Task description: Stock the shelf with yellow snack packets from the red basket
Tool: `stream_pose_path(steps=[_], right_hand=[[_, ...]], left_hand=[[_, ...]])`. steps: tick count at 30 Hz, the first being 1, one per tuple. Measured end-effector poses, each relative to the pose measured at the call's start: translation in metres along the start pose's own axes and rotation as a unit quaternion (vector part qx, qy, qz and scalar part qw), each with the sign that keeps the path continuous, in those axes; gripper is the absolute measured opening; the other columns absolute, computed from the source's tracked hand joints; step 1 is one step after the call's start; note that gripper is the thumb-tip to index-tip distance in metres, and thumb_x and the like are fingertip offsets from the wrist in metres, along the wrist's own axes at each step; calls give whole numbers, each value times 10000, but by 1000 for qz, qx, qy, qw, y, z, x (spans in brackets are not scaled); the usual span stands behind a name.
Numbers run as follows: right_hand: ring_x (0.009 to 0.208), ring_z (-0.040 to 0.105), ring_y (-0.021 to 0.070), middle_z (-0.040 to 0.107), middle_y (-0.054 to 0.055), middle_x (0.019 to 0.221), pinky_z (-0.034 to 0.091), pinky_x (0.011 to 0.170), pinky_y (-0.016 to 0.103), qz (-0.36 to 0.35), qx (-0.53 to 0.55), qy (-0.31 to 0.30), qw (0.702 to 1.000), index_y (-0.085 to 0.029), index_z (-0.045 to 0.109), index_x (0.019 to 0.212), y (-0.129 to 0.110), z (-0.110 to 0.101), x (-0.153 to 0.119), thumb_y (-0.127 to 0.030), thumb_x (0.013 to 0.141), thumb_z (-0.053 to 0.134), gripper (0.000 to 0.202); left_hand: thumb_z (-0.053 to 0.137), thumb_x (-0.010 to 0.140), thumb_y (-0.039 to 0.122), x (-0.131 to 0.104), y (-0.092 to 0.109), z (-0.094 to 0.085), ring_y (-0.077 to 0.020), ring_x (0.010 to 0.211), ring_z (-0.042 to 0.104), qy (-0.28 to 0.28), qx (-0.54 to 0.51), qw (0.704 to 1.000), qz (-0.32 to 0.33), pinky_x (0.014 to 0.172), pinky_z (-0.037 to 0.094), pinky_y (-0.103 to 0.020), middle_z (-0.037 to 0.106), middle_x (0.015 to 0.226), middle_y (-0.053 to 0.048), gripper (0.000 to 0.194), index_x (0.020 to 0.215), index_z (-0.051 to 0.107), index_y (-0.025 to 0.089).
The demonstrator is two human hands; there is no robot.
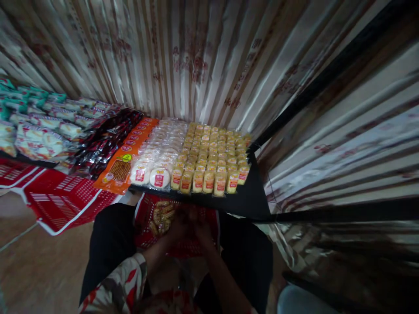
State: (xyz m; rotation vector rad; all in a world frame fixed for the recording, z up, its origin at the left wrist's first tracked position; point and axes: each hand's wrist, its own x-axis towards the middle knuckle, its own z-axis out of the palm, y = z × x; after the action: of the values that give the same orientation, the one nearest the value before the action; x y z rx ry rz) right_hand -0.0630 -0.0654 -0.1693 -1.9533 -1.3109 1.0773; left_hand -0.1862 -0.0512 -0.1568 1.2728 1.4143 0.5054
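Observation:
Low between the knees, a red plastic basket point(147, 209) holds a heap of small yellow wrapped snacks point(162, 216). My left hand point(180, 224) reaches down into it, just right of that heap. Close beside it, almost touching, is my right hand point(200, 226). Both hands lie in deep shadow under the shelf's front edge, so their fingers and anything in them cannot be made out. Right above stand rows of yellow wrapped cakes with red labels point(209, 161) on the black shelf point(252, 196).
Left of the cakes lie round white packaged pieces point(159, 179), an orange packet point(122, 159), dark shiny packets point(108, 135) and white packets point(42, 139). Another red basket point(65, 196) sits under the shelf at left. Printed plastic sheeting point(196, 56) hangs behind; a black frame bar point(314, 87) slants at right.

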Motion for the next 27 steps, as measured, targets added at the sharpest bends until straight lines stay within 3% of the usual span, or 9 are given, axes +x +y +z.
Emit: stream_pose_path(steps=[4, 8, 15, 19, 24, 27], right_hand=[[952, 651, 258, 696, 100, 1014, 503, 843, 374, -5, 50, 4, 999, -172, 636, 1059, -9, -21, -21, -308, 725, 536, 374], [999, 637, 246, 682, 82, 1063, 496, 885, 368, -27, 147, -18, 989, -189, 613, 1053, -20, -50, -40, -336, 667, 554, 418], [953, 650, 218, 696, 47, 1005, 521, 824, 327, -100, 190, 17, 976, -221, 566, 1058, -62, -105, -59, -384, 747, 547, 352], [887, 659, 206, 688, 66, 1007, 535, 771, 315, -121, 219, 61, 966, -208, 541, 1100, -82, -137, -40, -404, 762, 549, 390], [869, 649, 204, 681, 96, 977, 533, 766, 326, -158, 239, 156, 945, -166, 531, 1114, -101, -175, 6, -412, 717, 564, 469], [903, 637, 204, 664, 109, 1017, 518, 803, 339, -176, 215, 217, 936, -153, 523, 1142, -114, -196, 35, -406, 738, 530, 477]], left_hand=[[537, 753, 212, -19, 20, -8, -212, 1139, 540, -21, -33, 998, 49, 1015, 380, -355, 602, 1233, -54, 417, 1168, 578, 201], [562, 703, 187, -37, 45, -11, -215, 1032, 602, -58, -89, 991, 77, 947, 429, -331, 662, 1119, -69, 388, 1088, 602, 173], [538, 717, 200, -50, 115, -13, -165, 821, 596, -54, -51, 983, 167, 756, 463, -250, 661, 888, -30, 243, 944, 625, 189], [565, 705, 232, -35, 165, -11, -124, 686, 516, -4, 18, 980, 197, 650, 440, -230, 589, 877, -37, 284, 969, 643, 163], [535, 749, 257, 10, 225, -1, -125, 657, 506, -42, 19, 968, 247, 627, 428, -233, 574, 735, -5, 316, 1028, 639, 154], [543, 750, 250, 39, 261, 6, -130, 659, 531, -33, 40, 963, 265, 642, 443, -248, 601, 770, -13, 390, 1121, 598, 144]])
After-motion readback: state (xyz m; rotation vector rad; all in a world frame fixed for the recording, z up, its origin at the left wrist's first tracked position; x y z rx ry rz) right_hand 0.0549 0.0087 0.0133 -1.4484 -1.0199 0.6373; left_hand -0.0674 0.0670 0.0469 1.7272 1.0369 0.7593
